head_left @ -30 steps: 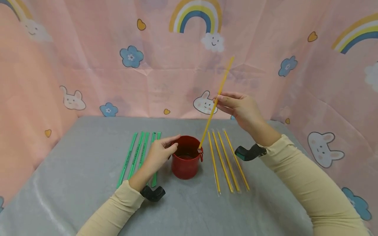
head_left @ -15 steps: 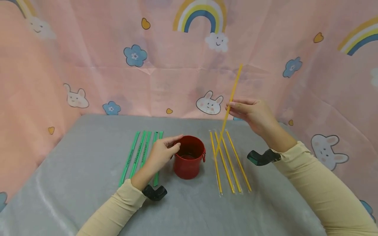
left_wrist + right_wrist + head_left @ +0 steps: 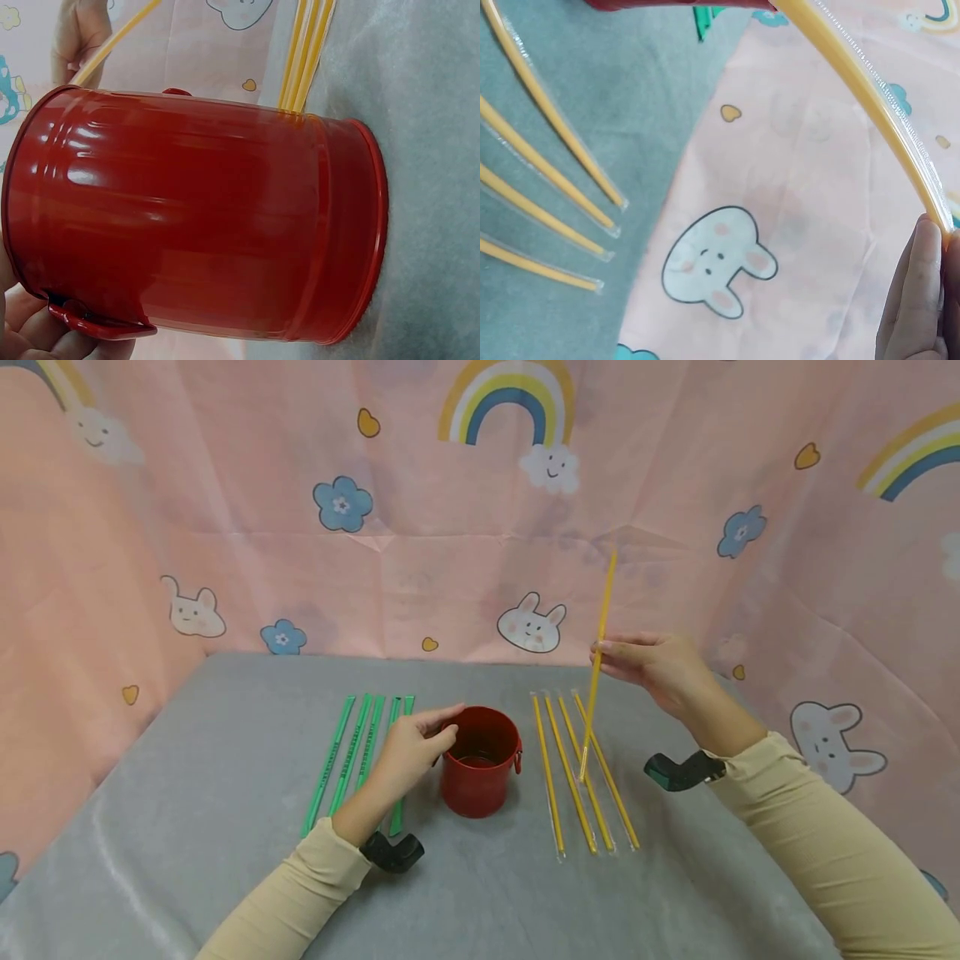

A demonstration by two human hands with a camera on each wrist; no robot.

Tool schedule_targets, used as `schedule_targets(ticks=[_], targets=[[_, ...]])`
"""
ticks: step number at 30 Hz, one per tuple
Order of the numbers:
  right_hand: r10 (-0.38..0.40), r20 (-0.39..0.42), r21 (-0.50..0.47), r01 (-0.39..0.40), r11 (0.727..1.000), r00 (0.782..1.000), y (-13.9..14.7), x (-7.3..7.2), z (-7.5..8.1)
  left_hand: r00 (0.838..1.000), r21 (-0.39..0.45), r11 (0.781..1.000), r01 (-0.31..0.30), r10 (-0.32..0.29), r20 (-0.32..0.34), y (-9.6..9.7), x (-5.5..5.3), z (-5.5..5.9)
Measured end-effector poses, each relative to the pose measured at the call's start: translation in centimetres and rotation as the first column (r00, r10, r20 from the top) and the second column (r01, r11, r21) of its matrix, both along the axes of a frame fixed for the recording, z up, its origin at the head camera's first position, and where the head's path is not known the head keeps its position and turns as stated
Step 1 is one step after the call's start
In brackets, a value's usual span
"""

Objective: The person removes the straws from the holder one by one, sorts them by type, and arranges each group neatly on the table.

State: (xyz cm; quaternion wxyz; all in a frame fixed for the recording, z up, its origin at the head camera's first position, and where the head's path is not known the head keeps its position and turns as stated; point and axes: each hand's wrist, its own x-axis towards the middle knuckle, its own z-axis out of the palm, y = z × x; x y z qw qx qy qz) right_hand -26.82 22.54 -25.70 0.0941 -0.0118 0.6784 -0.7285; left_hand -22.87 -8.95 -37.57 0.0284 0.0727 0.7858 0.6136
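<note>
My left hand (image 3: 408,747) grips the rim of a small red metal bucket (image 3: 474,792) standing upright on the table. In the left wrist view, fingers (image 3: 64,341) lie by the bucket's side handle (image 3: 101,327). Between thumb and fingertips, my right hand (image 3: 663,670) pinches a yellow drinking straw (image 3: 608,593) in a clear wrapper. That straw slants nearly upright, its lower end above several wrapped yellow straws (image 3: 550,777) laid side by side right of the bucket. Close up in the right wrist view, the held straw (image 3: 866,101) and its clear wrapper (image 3: 900,124) show plainly.
Several straws in green printed wrappers (image 3: 327,777) lie left of the bucket, partly hidden by my left hand and forearm. Grey cloth (image 3: 480,893) covers the table. A pink patterned curtain (image 3: 420,577) rises along its back and sides.
My right hand has moved right and lowered, carrying the straw from the bucket's right rim to above the yellow straws. My left hand stays on the bucket.
</note>
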Motion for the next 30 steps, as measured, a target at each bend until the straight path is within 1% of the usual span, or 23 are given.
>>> schedule_targets(ticks=[8,13,17,30], targets=[[-0.020,0.029,0.109,0.017,0.994,0.999,1.2,-0.2,-1.2,1.000,0.014,1.000,0.012,-0.012,0.001,0.0,0.0,0.1],[-0.018,0.037,0.190,0.011,0.982,0.999,1.9,-0.3,-1.8,1.000,0.009,1.000,0.013,-0.013,-0.002,0.0,0.1,0.1],[-0.023,0.045,0.233,0.012,0.972,0.999,2.3,-0.5,-2.2,1.000,0.008,1.000,0.008,-0.008,0.003,0.0,0.1,0.1],[-0.016,0.061,0.276,-0.002,0.961,0.998,3.5,-0.6,-3.0,1.000,0.011,1.000,0.015,-0.015,-0.011,0.0,0.1,0.0]])
